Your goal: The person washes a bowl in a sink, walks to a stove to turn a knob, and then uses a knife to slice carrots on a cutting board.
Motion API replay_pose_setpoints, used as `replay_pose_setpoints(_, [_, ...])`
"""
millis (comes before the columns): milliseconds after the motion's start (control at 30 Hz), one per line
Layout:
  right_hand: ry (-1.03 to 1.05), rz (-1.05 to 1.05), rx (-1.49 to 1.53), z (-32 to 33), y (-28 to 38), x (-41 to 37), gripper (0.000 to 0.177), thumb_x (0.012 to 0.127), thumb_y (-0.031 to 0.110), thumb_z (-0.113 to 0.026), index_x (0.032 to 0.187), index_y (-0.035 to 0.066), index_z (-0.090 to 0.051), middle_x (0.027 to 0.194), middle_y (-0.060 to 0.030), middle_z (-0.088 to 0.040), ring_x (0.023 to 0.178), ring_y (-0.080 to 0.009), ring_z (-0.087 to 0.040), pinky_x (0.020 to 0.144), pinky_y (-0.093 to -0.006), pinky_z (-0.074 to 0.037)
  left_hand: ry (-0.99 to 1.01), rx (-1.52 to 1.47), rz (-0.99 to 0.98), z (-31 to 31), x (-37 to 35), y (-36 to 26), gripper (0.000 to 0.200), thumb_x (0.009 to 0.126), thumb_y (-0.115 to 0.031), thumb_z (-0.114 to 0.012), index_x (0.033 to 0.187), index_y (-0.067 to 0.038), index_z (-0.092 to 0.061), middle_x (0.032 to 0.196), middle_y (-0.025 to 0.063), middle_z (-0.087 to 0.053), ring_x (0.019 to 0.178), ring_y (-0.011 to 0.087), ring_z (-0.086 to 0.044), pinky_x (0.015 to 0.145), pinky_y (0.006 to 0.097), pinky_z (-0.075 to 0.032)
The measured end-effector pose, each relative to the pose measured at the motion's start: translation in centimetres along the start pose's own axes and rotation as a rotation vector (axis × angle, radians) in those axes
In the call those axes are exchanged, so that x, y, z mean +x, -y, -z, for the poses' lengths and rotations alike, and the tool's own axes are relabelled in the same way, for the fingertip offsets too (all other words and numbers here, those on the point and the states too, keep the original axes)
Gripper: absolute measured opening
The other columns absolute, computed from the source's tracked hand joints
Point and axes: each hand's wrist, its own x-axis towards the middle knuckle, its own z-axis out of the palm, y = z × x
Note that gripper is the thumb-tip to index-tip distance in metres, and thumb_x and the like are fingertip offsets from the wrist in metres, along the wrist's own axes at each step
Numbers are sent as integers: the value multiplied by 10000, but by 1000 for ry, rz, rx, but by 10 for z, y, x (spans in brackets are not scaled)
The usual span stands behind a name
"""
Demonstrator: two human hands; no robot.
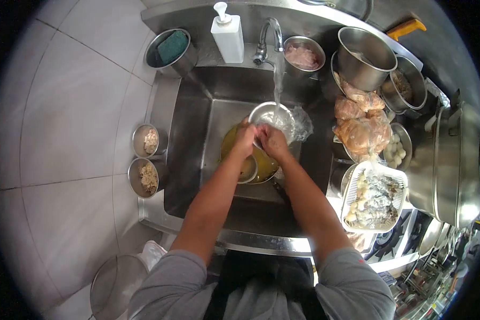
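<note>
In the sink (189,160), a metal bowl (254,111) sits under water running from the tap (274,26). My left hand (245,140) is at the bowl's near left edge, its fingers curled inward. Beside it, almost touching, my right hand (273,142) is closed over the near rim. Whatever the fingers hold is hidden between them. Below my hands is a wider vessel with yellowish contents (266,164), and a smaller metal bowl (248,170) rests in it. A clear plastic bag (303,125) lies against the bowl's right side.
Left ledge: two small bowls of food (145,140) and a pot with a green scouring pad (172,47). Behind the sink stand a white pump bottle (228,37) and a bowl of pale meat (302,57). Bagged meat (362,128), a shrimp basket (376,197) and steel pots (367,58) crowd the right.
</note>
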Motion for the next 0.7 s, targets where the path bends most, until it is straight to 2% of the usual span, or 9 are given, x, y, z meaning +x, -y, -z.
replay_pose_setpoints(100, [9, 56, -698, 13, 10, 0, 158, 935, 155, -536, 982, 23, -610, 1012, -222, -639, 950, -422, -593, 836, -477, -471, -188, 62, -17, -3, 0, 20, 479, 857, -135, -565, 1329, -61, -539, 1206, 111, -602, 1061, 236, -579, 918, 365, -469])
replay_pose_setpoints(200, [-66, 22, -404, -5, 1, 12, 186, 957, 191, -508, 982, 26, -588, 989, -235, -627, 950, -412, -597, 847, -483, -462, -142, 249, -63, -12, -10, 21, 450, 967, -329, -580, 1327, -60, -547, 1258, 144, -601, 1138, 279, -557, 980, 402, -436])
replay_pose_setpoints(267, [-90, -31, -118, -22, 5, -4, 210, 959, 218, -506, 1011, 33, -591, 975, -231, -626, 933, -420, -614, 809, -475, -475, -149, -99, 74, -5, 2, 31, 496, 986, -392, -571, 1338, -43, -537, 1232, 153, -622, 1107, 279, -576, 978, 402, -435])
replay_pose_setpoints(300, [10, -27, -188, -14, 15, -12, 213, 952, 210, -507, 1022, 30, -595, 973, -232, -624, 935, -422, -616, 809, -481, -477, -313, -149, 142, -25, -21, -6, 316, 996, -260, -566, 1223, -49, -626, 1077, 88, -672, 976, 190, -607, 903, 349, -466])
replay_pose_setpoints(467, [121, 139, -747, -3, -40, -11, 232, 936, 189, -516, 1054, 13, -609, 980, -239, -630, 944, -438, -614, 821, -495, -483, -322, 300, -120, -9, -20, 9, 345, 990, -227, -559, 1272, -32, -599, 1129, 100, -670, 1011, 217, -612, 914, 345, -464])
replay_pose_setpoints(533, [-325, 128, -768, -19, -41, 2, 268, 937, 209, -513, 1072, -4, -603, 995, -259, -635, 935, -454, -609, 835, -501, -485, -167, 135, -83, -7, -13, 34, 395, 991, -260, -568, 1299, -13, -576, 1192, 120, -650, 1069, 231, -601, 927, 352, -463])
replay_pose_setpoints(567, [-68, -107, -529, -13, -2, 2, 298, 948, 244, -497, 1095, 3, -593, 1014, -262, -633, 955, -451, -609, 849, -505, -477, -191, 65, -118, -6, -5, 50, 411, 993, -292, -573, 1270, 10, -584, 1159, 124, -661, 1050, 231, -614, 910, 362, -475])
replay_pose_setpoints(667, [11, -136, -142, -31, 10, -12, 311, 947, 265, -493, 1109, 15, -583, 1021, -259, -634, 978, -438, -614, 861, -511, -473, -150, -290, 200, 12, 11, 47, 422, 994, -327, -572, 1269, -7, -585, 1151, 122, -664, 1046, 240, -615, 906, 385, -480])
replay_pose_setpoints(700, [149, -98, -231, -26, 10, -21, 298, 970, 282, -470, 1085, 30, -581, 1031, -248, -641, 986, -417, -624, 867, -503, -475, -273, -192, 71, 5, -2, 30, 350, 992, -259, -557, 1253, -30, -605, 1110, 124, -682, 1006, 250, -635, 890, 398, -491])
